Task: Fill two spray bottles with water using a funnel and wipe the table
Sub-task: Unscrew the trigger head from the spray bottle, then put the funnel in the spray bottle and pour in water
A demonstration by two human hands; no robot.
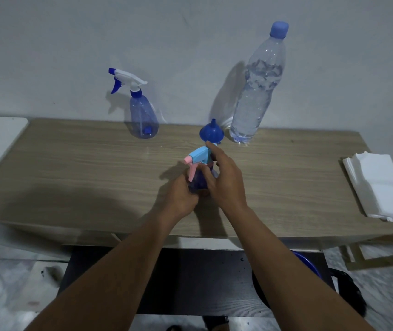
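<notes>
Our left hand [183,197] and right hand [224,179] clasp the purple spray bottle [199,180], hiding its body, on the wooden table [83,168] against a pale wall [71,44].

Matt wood-grain table [95,177], glossy clear plastic water bottle [257,91]

Open tabletop [71,177] left of centre. Blocked along the wall by spray bottle [143,115], funnel [211,133] and water bottle [255,91]; napkins [377,185] far right.
</notes>
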